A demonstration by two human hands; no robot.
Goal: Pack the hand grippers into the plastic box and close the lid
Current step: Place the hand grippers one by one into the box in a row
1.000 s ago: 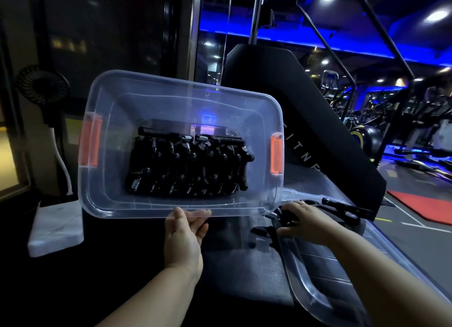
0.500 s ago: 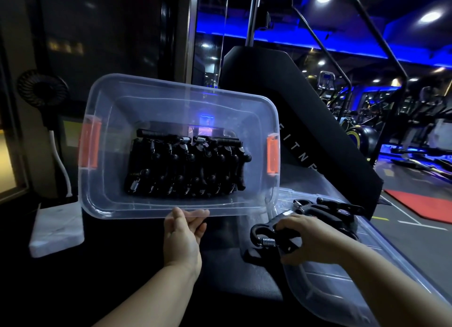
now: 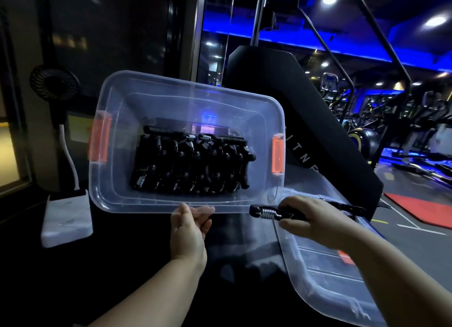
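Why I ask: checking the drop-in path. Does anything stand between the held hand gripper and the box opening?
Nothing visible does. The right hand holds the hand gripper beside the lower right corner of the plastic box; its mouth is uncovered, only the rim to clear.

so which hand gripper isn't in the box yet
The hand gripper held in the right hand, outside the plastic box; the other grippers sit packed inside.

Machine lettering [image 3: 303, 156] partly behind box [image 3: 127, 106], lid [image 3: 325, 277] cut off bottom right
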